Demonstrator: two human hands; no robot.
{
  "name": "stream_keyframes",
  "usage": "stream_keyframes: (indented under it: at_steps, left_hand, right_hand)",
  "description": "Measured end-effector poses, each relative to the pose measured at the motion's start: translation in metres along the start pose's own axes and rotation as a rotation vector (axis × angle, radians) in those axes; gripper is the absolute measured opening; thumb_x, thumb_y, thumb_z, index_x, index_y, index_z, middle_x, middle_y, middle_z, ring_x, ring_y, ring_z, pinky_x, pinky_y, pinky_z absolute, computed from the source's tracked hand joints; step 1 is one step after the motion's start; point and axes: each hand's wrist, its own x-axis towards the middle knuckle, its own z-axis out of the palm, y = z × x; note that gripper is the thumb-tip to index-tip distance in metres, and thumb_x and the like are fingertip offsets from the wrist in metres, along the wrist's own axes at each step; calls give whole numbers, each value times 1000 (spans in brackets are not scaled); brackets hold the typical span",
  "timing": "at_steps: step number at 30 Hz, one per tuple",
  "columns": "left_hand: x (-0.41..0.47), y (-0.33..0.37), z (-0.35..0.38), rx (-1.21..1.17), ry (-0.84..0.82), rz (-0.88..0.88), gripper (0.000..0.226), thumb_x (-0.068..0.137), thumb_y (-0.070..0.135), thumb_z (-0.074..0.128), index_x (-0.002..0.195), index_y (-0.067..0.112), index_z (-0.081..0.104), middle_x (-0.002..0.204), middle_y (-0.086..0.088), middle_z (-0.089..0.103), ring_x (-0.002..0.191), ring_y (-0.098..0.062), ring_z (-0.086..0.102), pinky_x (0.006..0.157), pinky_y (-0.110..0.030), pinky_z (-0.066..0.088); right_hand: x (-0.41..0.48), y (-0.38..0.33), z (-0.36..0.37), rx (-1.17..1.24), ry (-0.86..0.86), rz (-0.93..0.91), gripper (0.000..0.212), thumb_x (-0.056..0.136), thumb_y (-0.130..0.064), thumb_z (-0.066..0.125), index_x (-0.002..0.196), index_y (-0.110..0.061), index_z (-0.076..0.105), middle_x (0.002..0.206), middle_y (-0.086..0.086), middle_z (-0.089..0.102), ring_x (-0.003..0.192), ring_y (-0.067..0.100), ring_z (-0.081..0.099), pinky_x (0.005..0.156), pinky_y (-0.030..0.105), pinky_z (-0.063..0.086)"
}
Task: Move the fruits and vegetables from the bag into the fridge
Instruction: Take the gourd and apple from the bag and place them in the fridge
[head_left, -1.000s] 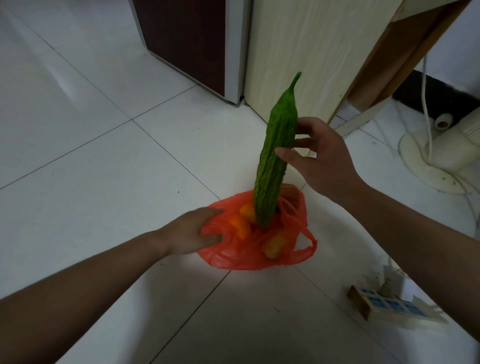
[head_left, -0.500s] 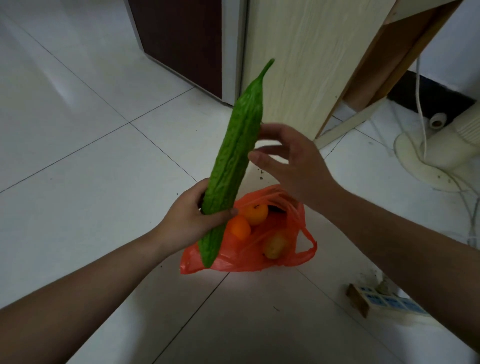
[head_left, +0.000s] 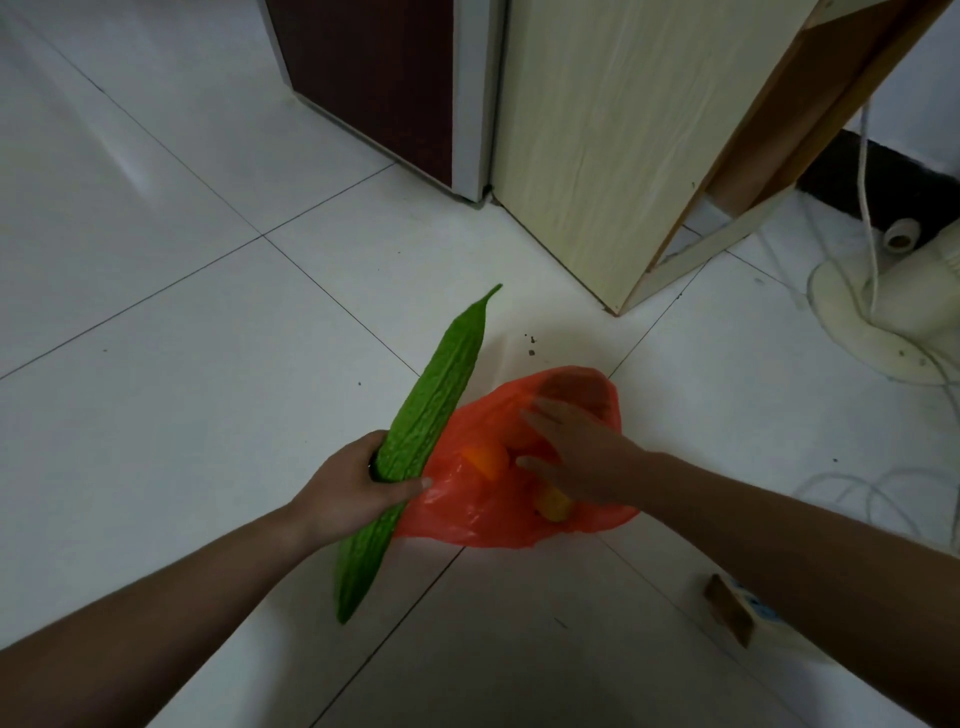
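The left hand grips the bitter gourd near its middle while the right hand reaches forward, fingers straight and spread.

No legible txt anywhere (power strip markings too blurry).

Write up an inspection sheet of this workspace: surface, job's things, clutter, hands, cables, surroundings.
Surface: white tiled floor, dark specks beyond the bag.
Job's things: bitter gourd out of the bag; orange bag on the floor, holding an orange fruit and a yellow fruit.
Clutter: power strip at lower right.
Hands: left hand grips the gourd near its middle; right hand, fingers straight, reaches into the bag.
Cables: white cord runs down by the fan base; more loops on the floor.
Surroundings: dark door, pale wooden panel, fan base.
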Motion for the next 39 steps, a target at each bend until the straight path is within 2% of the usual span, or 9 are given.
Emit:
stream_keyframes:
  at_steps: [3,8,11,14,17,21,25,32,39]
  left_hand:
    - [7,-3,4,-16,-63,4,29,73,33,76,95,29,59,83,10,68,68,9,62,54,-3,40]
    - [26,-10,9,-23,-94,-19,34,72,35,77,100,30,58,86,9,70,74,8,64,62,-6,44]
    - [36,-17,12,-14,-105,-66,38,73,34,77,105,25,59,89,6,72,80,-1,67,80,-23,52]
    - [40,-25,14,73,-85,-106,41,74,36,75,110,24,57,96,8,68,82,0,62,70,-16,47]
    - [40,-34,18,129,-84,-146,49,74,41,74,116,24,56,104,5,64,90,-7,59,73,-21,45]
    - [37,-44,22,124,-75,-169,53,73,41,75,120,23,56,109,3,65,96,-13,60,81,-27,48]
    - [35,-44,26,126,-18,-162,51,74,42,73,118,24,55,107,5,64,95,-13,59,78,-27,46]
    - [27,-40,28,87,-11,-182,49,74,41,73,117,25,56,106,5,65,94,-12,60,78,-28,46]
    - [18,-33,20,20,-20,-199,39,76,35,73,110,25,58,100,6,65,85,-1,58,66,-15,42]
  right_hand:
    - [18,10,0,25,-42,26,71,92,-61,29,149,-22,12,158,1,7,144,23,8,117,44,10]
    - [43,13,-5,147,-72,69,72,93,-59,34,149,-24,6,158,-1,3,143,22,13,115,41,14]
    - [57,11,-4,260,-64,63,75,91,-57,40,149,-22,8,158,3,10,142,23,18,114,39,19]
    - [62,6,4,376,-148,84,76,90,-55,47,148,-19,16,153,9,25,135,26,32,109,38,30]
    - [55,1,13,344,-179,12,76,88,-52,52,148,-20,17,152,7,27,134,25,34,108,37,32]
    - [41,0,1,221,52,-76,69,89,-51,52,145,-23,24,151,1,29,135,20,30,108,36,31]
    - [24,-9,-4,129,280,-84,55,90,-47,52,136,-20,41,140,1,43,127,20,39,101,35,38]
    - [38,-27,26,151,151,23,67,86,-44,58,141,-16,32,144,4,32,127,25,36,103,37,34]
    - [45,-30,26,130,81,9,74,86,-42,60,145,-16,24,150,7,24,134,26,28,109,35,25]
